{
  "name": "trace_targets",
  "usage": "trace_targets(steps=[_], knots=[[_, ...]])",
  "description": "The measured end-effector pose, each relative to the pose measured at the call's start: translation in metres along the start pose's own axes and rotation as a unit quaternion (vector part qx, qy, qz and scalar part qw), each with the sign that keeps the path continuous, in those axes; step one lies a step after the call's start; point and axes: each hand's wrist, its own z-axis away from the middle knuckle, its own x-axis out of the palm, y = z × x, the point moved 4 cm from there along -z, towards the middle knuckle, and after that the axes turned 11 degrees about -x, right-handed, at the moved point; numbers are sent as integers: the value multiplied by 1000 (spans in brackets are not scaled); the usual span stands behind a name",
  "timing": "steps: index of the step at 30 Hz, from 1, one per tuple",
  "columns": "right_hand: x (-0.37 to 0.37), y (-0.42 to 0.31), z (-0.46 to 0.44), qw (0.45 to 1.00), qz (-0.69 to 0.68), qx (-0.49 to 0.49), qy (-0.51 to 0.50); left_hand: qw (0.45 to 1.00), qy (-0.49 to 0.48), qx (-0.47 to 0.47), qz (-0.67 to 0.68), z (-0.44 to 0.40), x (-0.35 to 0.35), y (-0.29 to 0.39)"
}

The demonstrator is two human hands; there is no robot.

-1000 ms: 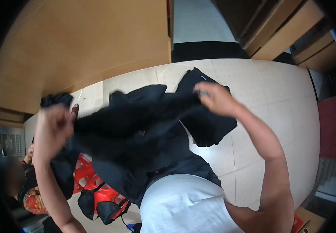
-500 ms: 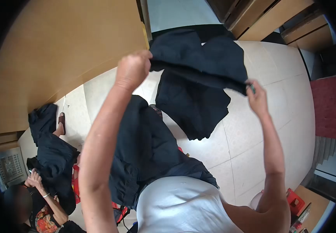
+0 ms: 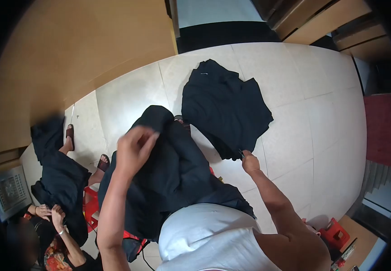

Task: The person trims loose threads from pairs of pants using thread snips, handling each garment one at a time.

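Observation:
My left hand hovers over the dark cloth draped across my lap. Its fingers are loosely curled and a little blurred, thumb and forefinger apart, with nothing visible between them. My right hand is closed around a small dark pointed tool, perhaps thread snips, mostly hidden by the fingers. That hand is at the lower edge of a pile of dark garments lying spread on the tiled floor; whether it also grips the cloth, I cannot tell.
A co-worker sits at the lower left, both hands on dark cloth. A wooden panel stands at the upper left. Red plastic stools are at the lower right, and a dark red mat lies at the right.
The dark garment stretched between my hands has been let go and lies on the floor pile. My left hand has drawn back over my lap; my right hand has moved down and left.

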Motion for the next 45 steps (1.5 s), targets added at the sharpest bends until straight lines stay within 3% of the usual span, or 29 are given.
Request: trace_targets(steps=[2,4,6,7,9,14,16,17,19,21,24,25,29,32,34,37,39,45], knots=[[5,10,-1,1000,0,6,-4,988,-94,-99,69,55,-21,-19],[-1,12,-5,996,-40,-41,75,941,-245,-199,120,111,-30,-42],[-19,3,-12,986,-61,-90,129,947,-290,-136,-25,163,-27,-61],[-48,-25,-13,987,-92,-57,123,942,-311,-120,-42,184,-23,-68],[-78,-63,-28,973,-117,-145,136,957,-263,-23,-122,213,-8,-81],[-174,-247,6,904,-278,-300,126,957,-189,-88,-202,231,5,-78],[-191,-308,35,873,-275,-399,59,966,-147,-75,-196,233,9,-77],[-195,-327,47,869,-272,-409,56,968,-137,-80,-196,235,16,-81],[-188,-366,74,817,-246,-521,-12,968,-92,-21,-234,239,27,-91],[-173,-383,93,797,-207,-563,-69,970,-61,-23,-236,243,32,-94],[-147,-388,112,787,-147,-595,-77,973,0,-4,-229,245,33,-95],[-143,-391,112,781,-147,-602,-76,972,8,-7,-233,244,27,-94],[-133,-388,103,797,-46,-599,-60,984,55,-138,93,238,-9,-89],[-143,-397,91,798,-80,-592,-79,982,91,-79,147,232,-32,-80],[-159,-416,97,761,-186,-621,-36,970,97,-115,193,233,-44,-75],[-167,-426,98,763,-230,-603,23,964,100,-95,229,227,-56,-70],[-166,-426,92,802,-227,-551,-30,956,107,-65,266,226,-67,-66],[-200,-429,82,814,-386,-407,-152,948,120,-63,287,232,-86,-56]])
